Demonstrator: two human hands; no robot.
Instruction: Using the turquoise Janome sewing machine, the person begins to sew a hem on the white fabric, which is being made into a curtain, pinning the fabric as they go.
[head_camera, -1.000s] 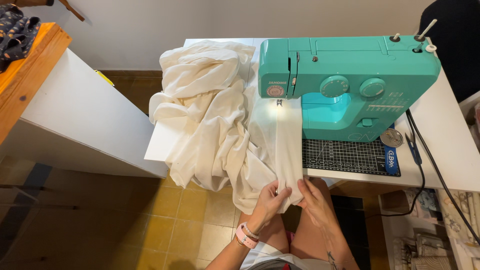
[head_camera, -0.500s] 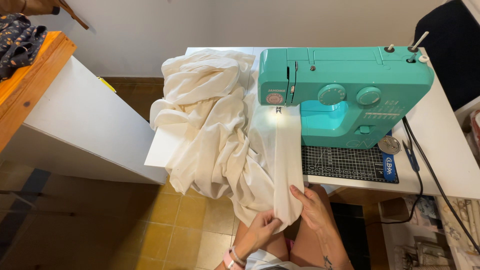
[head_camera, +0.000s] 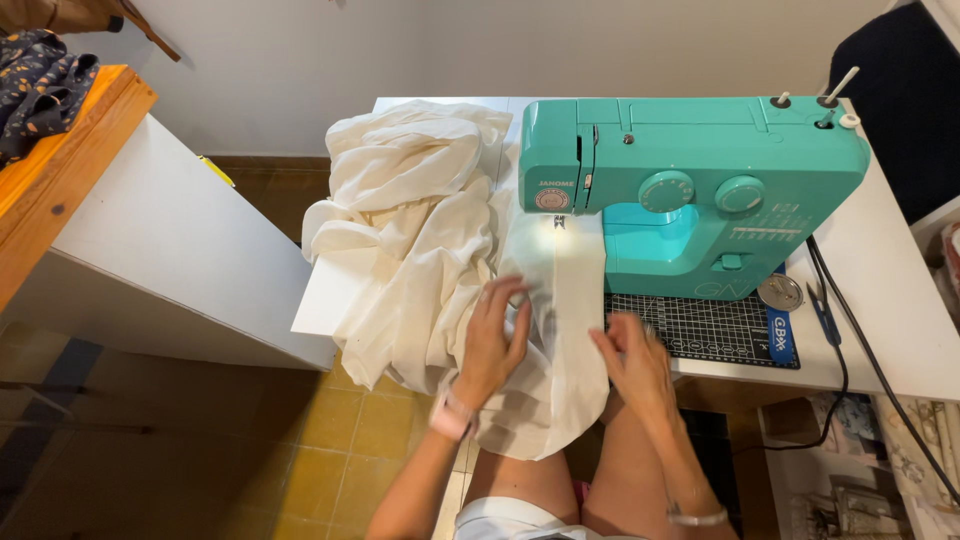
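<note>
White table (head_camera: 890, 300) stood against a pale wall, over yellow-tiled floor (head_camera: 380, 430). A white panel (head_camera: 170, 250) leaned at the left beside a wooden shelf (head_camera: 70, 170) carrying dark patterned cloth (head_camera: 40, 85). On the table: teal sewing machine (head_camera: 690, 170), black gridded cutting mat (head_camera: 700, 325), small snips (head_camera: 825, 310) and a black cable (head_camera: 850, 340) near the right edge.

Cream fabric (head_camera: 410, 230) was thin and heavily creased, heaped left of the machine and spilling over the table's front edge. One smoother band ran from under the needle, lit by the machine's lamp, down toward the lap.

Left hand (head_camera: 495, 335) lay flat and open on the fabric, fingers spread, a pink wristband behind it. Right hand (head_camera: 630, 355) rested on the band's right edge; whether it pinched the cloth could not be told.

Versus 0.5 s prior: both hands had come up from the hanging hem below the table edge onto the tabletop, nearer the needle.
</note>
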